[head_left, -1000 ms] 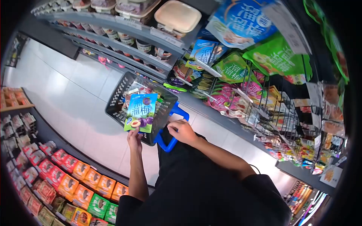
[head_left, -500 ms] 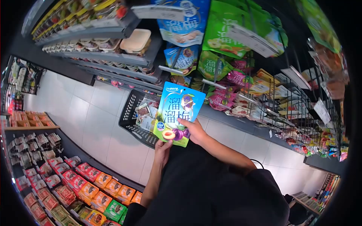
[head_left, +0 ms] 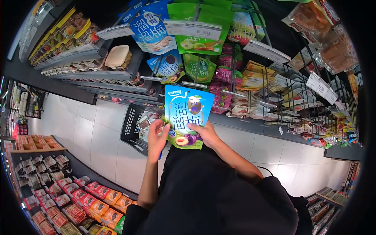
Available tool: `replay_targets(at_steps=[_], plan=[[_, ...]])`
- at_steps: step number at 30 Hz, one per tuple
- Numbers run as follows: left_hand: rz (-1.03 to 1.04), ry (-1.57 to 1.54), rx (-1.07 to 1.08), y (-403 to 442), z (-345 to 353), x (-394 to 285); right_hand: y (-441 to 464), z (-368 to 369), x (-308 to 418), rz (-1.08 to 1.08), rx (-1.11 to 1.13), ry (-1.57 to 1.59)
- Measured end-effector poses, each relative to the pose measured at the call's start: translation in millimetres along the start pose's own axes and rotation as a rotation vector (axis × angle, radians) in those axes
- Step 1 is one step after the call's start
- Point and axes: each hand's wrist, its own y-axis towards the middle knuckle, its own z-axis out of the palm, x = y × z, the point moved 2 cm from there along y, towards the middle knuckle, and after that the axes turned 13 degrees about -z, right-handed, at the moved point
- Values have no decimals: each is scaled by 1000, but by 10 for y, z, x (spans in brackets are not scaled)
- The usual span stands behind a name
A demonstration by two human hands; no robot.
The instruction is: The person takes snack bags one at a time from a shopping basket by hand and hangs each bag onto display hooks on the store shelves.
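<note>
A blue and green snack pouch (head_left: 186, 115) with plums printed on it is held upright in front of my body. My right hand (head_left: 203, 132) grips its right side, the thumb lying across the front. At the pouch's lower left edge is my left hand (head_left: 157, 135), its fingers apart; whether it touches the pouch is hard to tell. Behind and to the left of the pouch, the dark shopping basket (head_left: 130, 124) holds clear packs (head_left: 144, 123). The pouch and my left hand hide part of the basket.
Shelves of boxed food (head_left: 88, 55) stand at the upper left. Hanging pouches (head_left: 199, 66) and price tags (head_left: 194, 29) line the rack ahead and to the right. A low display of red and orange packs (head_left: 98, 196) fills the lower left. Pale floor tiles (head_left: 105, 147) run between.
My left hand has moved up along the pouch's left edge and its fingers have spread. The right hand took hold of the pouch after being by the basket's blue handle. The view has shifted towards the rack.
</note>
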Motion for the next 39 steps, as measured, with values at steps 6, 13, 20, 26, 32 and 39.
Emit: replay_targets(at_steps=[6,13,20,26,32,39], plan=[[-87,-226,177,-71,614,-332,-155,3,223,-107,176,-53],[-199,-1007,814,-184,744,-279,-194,65,409,-438,388,-511],[-265,-1189,821,-37,682,-474,-30,182,408,-461,403,-718],[-77,-970,579,359,436,-311,193,400,403,-462,398,-607],[-94,-911,281,892,259,132,446,672,395,-527,395,-816],[-85,-815,206,1265,-74,-83,753,576,167,-376,273,-871]])
